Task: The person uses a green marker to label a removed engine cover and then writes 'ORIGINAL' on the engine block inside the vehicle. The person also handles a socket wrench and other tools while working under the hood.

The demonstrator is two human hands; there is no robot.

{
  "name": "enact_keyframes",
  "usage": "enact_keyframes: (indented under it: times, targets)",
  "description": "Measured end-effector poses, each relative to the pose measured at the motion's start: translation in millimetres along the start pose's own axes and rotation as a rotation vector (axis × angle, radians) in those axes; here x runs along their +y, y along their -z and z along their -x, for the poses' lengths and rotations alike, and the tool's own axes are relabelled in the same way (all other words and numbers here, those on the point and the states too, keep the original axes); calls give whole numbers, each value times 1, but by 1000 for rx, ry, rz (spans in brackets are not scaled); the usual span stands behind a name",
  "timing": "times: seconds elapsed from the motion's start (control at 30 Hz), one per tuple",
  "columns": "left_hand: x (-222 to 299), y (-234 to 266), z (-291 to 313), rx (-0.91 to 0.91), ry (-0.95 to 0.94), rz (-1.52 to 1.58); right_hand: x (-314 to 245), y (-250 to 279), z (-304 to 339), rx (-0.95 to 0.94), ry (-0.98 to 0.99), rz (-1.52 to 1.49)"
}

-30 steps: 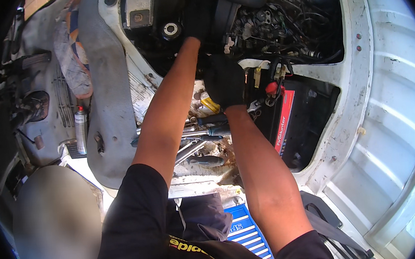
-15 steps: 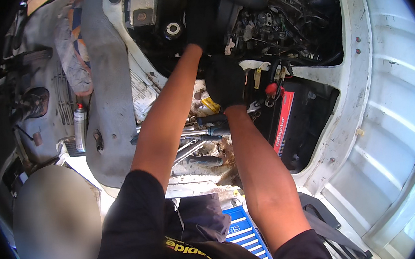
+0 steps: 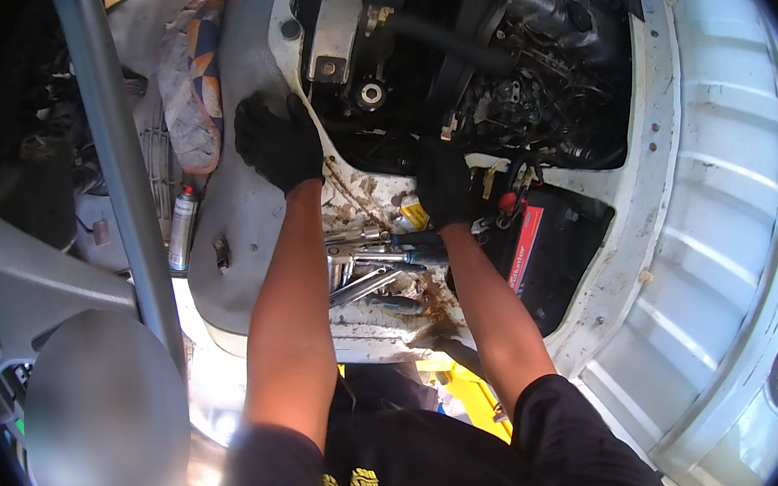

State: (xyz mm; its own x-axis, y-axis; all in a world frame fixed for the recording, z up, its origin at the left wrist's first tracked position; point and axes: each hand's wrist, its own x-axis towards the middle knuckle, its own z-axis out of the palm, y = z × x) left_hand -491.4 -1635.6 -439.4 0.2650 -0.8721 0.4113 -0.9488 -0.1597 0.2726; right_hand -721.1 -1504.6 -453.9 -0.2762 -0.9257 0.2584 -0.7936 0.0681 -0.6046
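My left hand point(image 3: 279, 143), in a black glove, lies on the grey floor covering point(image 3: 251, 42) beside the white rim of the engine opening. Its fingers and thumb are apart, with nothing visible in it. My right hand point(image 3: 444, 185), also black-gloved, reaches over the near edge of the engine bay; its fingers merge into the dark, so what they touch is hidden. Close by, several wrenches point(image 3: 360, 286) and dark-handled tools point(image 3: 416, 239) lie on the dirty white metal ledge point(image 3: 362, 194). A yellow packet point(image 3: 413, 211) sits next to my right wrist.
A battery point(image 3: 570, 255) with a red label sits at the right, by a red terminal clamp point(image 3: 507, 202). The engine point(image 3: 532, 82) fills the far right, with a black hose point(image 3: 445, 39) across the bay. At left are a spray can point(image 3: 183, 229), a patterned cloth point(image 3: 193, 93) and a grey bar point(image 3: 118, 156).
My left hand has come out of the engine bay and moved left onto the grey covering. My right hand stays near the bay's edge. The view has shifted, and a grey bar shows at left.
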Motion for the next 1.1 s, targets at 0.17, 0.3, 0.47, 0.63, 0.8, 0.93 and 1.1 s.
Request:
enact_keyframes:
  times: [0.17,0.3,0.47,0.63,0.8,0.93,1.1]
  targets:
    - [5,3,-2,-28,54,-38,-5,24,-106,95,-144,-250]
    - [7,5,-8,-95,72,-69,-2,44,-281,-324,403,198]
    - [16,-2,-8,-159,88,-77,126,-34,-430,-864,453,17]
    - [12,3,-10,-153,124,-100,99,-83,-432,-884,390,388]
    - [8,0,-11,-140,135,-50,93,-97,-440,-851,388,538]
    - [12,2,-10,-154,147,-45,96,-101,-443,-817,389,615]
    - [10,1,-10,-165,138,-60,94,-108,-445,-777,405,673]
